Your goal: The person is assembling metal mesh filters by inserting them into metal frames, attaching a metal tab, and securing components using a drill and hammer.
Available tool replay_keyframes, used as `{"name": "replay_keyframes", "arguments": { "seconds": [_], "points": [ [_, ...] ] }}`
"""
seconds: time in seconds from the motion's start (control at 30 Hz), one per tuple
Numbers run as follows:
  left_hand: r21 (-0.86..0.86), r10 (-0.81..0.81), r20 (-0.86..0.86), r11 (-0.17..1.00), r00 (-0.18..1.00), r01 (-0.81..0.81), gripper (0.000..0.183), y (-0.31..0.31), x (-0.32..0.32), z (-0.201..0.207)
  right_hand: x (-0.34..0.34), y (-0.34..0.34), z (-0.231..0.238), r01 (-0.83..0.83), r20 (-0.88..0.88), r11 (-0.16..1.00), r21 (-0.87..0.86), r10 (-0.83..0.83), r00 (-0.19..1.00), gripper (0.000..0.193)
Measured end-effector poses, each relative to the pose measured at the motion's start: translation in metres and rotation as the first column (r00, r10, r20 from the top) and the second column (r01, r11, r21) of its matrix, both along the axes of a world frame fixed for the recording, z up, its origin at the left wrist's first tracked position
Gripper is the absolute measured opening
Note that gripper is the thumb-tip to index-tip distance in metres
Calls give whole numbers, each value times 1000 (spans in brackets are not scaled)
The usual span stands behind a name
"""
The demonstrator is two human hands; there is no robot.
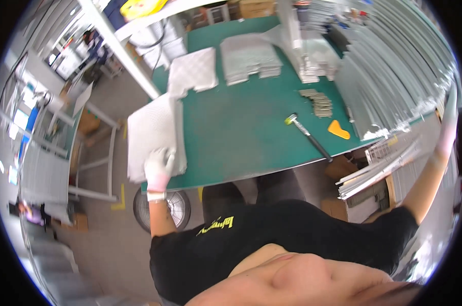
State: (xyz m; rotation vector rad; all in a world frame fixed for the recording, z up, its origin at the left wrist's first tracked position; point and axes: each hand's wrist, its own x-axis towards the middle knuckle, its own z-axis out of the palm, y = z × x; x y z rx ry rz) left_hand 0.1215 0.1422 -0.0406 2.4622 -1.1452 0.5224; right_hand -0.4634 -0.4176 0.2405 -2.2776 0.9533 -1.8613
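Note:
My left hand (158,166), in a white glove, lies on the near end of a stack of white sheets (152,127) at the left of the green table. Its fingers rest on the top sheet, a little apart. Far to the right, my right hand (448,120) reaches out beside a big pile of long grey strips (399,76). It also looks gloved. Near the picture's rim its fingers are stretched and blurred, so their grip does not show.
On the green table (231,137) lie a mallet (308,136) with a black handle, an orange scraper (338,129) and small metal plates (320,103). More sheet stacks (250,57) stand at the back. A round fan (176,206) sits below the left corner; loose strips (376,171) jut out at right.

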Motion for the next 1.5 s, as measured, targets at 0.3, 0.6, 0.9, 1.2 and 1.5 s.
{"name": "replay_keyframes", "arguments": {
  "seconds": [0.3, 0.6, 0.9, 1.2, 1.5],
  "points": [
    [-201, 139, 386, 978, 912, -64, 9, 22, 37, 38, 145, 179, -272, -245, -81, 630, 737, 442, 893, 32],
    [-199, -291, 326, 909, 900, 366, 19, -49, -109, 60, 246, 247, -340, -463, 453, -230, 856, 766, 456, 42],
    [-166, -632, -257, 774, 731, 611, 27, -132, -166, -25, 346, 207, -383, -474, 599, -369, 800, 541, 591, 60],
    [-68, 454, 107, 891, 884, -450, 77, -38, -43, -18, 351, 201, -355, -299, 361, -205, 932, 596, 718, 67],
    [112, 442, -6, 891, 897, -439, 22, -11, -22, 19, 320, 178, -375, -522, 618, -335, 784, 490, 615, 66]
  ]
}}
